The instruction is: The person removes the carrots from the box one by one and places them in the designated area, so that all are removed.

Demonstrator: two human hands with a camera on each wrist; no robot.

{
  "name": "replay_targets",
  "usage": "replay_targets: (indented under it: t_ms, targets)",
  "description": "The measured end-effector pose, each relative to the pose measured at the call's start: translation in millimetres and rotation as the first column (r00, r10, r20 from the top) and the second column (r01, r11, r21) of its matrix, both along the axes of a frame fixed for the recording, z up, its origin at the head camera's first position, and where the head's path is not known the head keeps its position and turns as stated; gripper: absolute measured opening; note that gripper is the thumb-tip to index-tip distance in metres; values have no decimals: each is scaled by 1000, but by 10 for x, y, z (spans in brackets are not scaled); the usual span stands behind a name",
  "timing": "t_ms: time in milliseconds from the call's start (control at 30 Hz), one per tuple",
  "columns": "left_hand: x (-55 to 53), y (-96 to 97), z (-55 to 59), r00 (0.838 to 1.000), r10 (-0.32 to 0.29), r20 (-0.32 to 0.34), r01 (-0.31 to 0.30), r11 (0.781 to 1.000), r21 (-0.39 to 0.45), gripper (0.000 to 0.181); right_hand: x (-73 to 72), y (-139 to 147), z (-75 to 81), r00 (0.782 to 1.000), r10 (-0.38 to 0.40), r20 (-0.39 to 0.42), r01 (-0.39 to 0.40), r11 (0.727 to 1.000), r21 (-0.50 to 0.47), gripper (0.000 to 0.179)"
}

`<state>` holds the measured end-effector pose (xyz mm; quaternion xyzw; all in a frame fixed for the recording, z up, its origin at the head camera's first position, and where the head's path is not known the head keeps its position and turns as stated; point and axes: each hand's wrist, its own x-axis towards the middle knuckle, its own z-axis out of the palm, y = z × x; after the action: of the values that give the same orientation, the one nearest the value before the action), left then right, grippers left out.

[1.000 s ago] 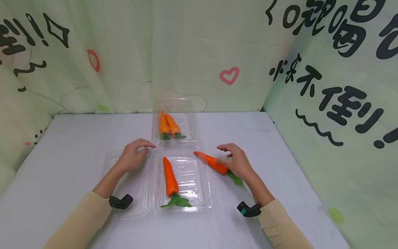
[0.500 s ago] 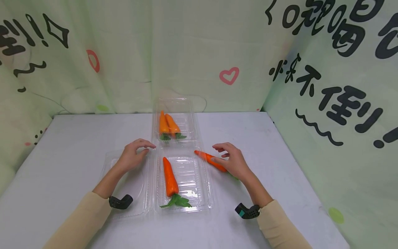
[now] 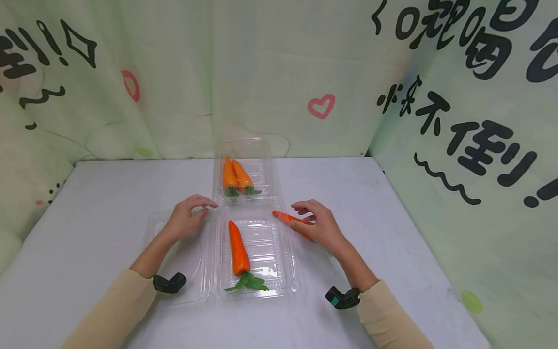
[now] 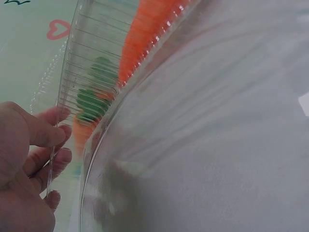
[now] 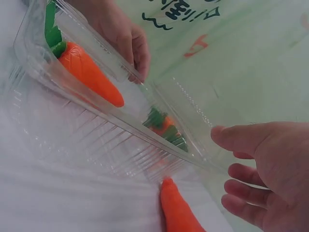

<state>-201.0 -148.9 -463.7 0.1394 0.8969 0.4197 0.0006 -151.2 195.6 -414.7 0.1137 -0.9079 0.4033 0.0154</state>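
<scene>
An orange carrot with green leaves lies in the clear plastic box, whose lid is folded out to the left. My left hand is at the box's far left corner; in the left wrist view its thumb and fingers pinch the clear rim. Right of the box a second carrot lies on the table, its tip by the box's right wall. Just over it hovers my right hand, fingers loosely bent and nothing held, as the right wrist view also shows. That carrot's leafy end is hidden under the hand.
Behind the first box stands another clear plastic box, lid up, holding two lighter orange carrots. The white table is bordered at the back and sides by pale green curtains.
My right hand has shifted left along the carrot on the table and now covers its leaves. The left hand and both boxes stay where they were.
</scene>
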Motion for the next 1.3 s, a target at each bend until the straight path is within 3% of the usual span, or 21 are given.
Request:
replay_targets:
  t_ms: [167, 500, 1300]
  targets:
    - [1, -9, -34, 1000, 4, -23, -5, 1000, -28, 29, 14, -60, 7, 1000, 1, -3, -1, 1000, 13, 40]
    - [14, 7, 37, 998, 14, 62, -14, 1000, 5, 27, 25, -142, 30, 999, 40, 5, -39, 999, -13, 40]
    - [-1, 30, 60, 999, 12, 46, -13, 1000, 13, 27, 15, -299, 22, 994, 105, 13, -104, 994, -42, 41]
